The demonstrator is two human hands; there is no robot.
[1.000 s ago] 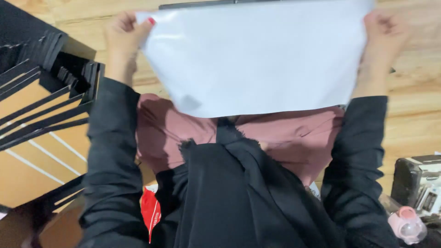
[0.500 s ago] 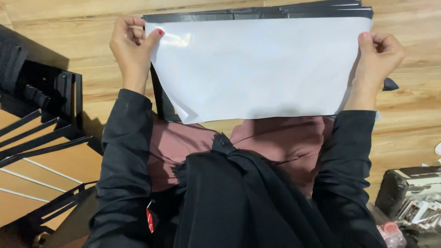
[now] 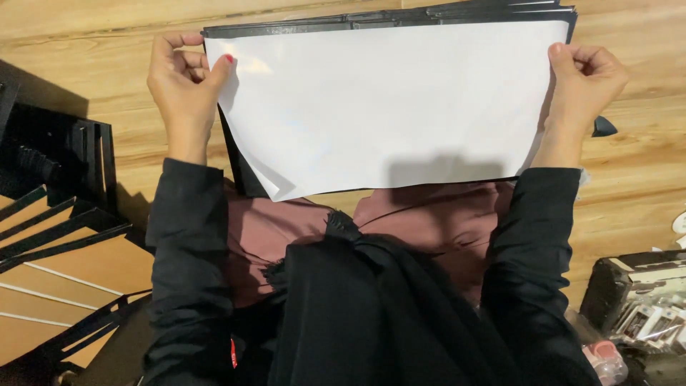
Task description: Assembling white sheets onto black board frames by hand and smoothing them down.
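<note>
A large white sheet (image 3: 386,100) is stretched between my two hands above my lap. My left hand (image 3: 184,86) pinches its upper left corner, thumb on top. My right hand (image 3: 584,82) grips its upper right corner. Under the sheet lies a stack of thin black frames (image 3: 400,16), showing along the top edge and at the lower left. The sheet's lower left corner curls up a little. Black sleeves cover both my arms, and a black cloth (image 3: 371,307) lies over my pink-clad lap.
The wooden floor (image 3: 86,43) runs all around. At the left lie several black frames (image 3: 57,214) with wooden backing. At the lower right stands a dark box (image 3: 636,293) with small items, and a small pink-capped bottle (image 3: 604,354) beside it.
The sheet and both hands have moved lower in the view and away from my body. The black frame stack beneath the sheet has come into sight along the top.
</note>
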